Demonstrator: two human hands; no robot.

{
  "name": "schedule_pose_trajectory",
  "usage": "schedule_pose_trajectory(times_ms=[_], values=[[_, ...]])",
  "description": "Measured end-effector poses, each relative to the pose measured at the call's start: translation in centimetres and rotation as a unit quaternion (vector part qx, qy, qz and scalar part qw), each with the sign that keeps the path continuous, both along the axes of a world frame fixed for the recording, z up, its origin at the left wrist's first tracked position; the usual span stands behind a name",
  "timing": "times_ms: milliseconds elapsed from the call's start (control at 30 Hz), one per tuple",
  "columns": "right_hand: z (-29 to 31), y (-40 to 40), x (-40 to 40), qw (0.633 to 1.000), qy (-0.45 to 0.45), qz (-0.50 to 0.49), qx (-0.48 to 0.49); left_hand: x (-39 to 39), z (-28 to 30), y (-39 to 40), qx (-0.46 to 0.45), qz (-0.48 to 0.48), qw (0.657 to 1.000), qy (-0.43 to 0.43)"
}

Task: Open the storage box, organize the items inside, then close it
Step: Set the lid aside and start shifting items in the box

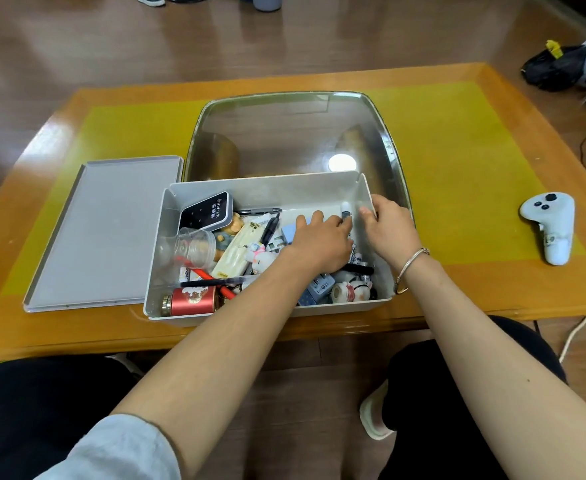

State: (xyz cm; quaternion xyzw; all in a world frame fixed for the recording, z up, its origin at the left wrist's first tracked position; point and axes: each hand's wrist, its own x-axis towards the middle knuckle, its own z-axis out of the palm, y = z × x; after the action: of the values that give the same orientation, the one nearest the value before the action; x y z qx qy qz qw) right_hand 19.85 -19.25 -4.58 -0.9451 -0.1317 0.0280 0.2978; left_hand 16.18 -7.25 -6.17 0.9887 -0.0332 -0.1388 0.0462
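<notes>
The white storage box (267, 188) stands open near the table's front edge. Its grey lid (104, 233) lies flat to the left. Inside is a jumble: a black Wi-Fi device (208, 211), clear plastic cups (191, 247), a red tin (193, 301), a bear figurine (231, 230), pens and cat figurines (348, 291). My left hand (319, 240) reaches into the box's right half, fingers curled round a white tube (346, 211) that stands by the back wall. My right hand (388, 226) grips the box's right wall, thumb inside.
A large shiny metal tray (385, 133) lies right behind the box. A white game controller (548, 223) rests on the table's right side. A black bag (554, 67) sits on the floor beyond the table. My knees are under the front edge.
</notes>
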Motion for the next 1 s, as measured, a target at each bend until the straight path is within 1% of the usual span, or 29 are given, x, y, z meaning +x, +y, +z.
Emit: schedule_pose_trajectory(times_ms=[400,500,700,833,1000], values=[[-0.1,-0.6,-1.6,1.000,-0.018,-0.005,0.006,-1.7,-0.8,-0.8,-0.006,-0.001,1.000,0.016],[-0.3,-0.4,-1.8,0.999,-0.030,-0.018,-0.005,-1.6,-0.7,-0.9,-0.012,0.007,1.000,0.019],[-0.6,0.2,-1.6,0.997,-0.049,-0.030,-0.058,-1.6,-0.6,-0.7,-0.035,0.019,0.999,0.010],[-0.5,0.5,-1.4,0.996,-0.054,-0.033,-0.059,-1.7,-0.4,-0.7,-0.049,0.016,0.999,0.006],[-0.5,0.6,-1.4,0.997,-0.047,-0.031,-0.056,-1.5,-0.3,-0.7,-0.030,0.012,0.999,0.037]])
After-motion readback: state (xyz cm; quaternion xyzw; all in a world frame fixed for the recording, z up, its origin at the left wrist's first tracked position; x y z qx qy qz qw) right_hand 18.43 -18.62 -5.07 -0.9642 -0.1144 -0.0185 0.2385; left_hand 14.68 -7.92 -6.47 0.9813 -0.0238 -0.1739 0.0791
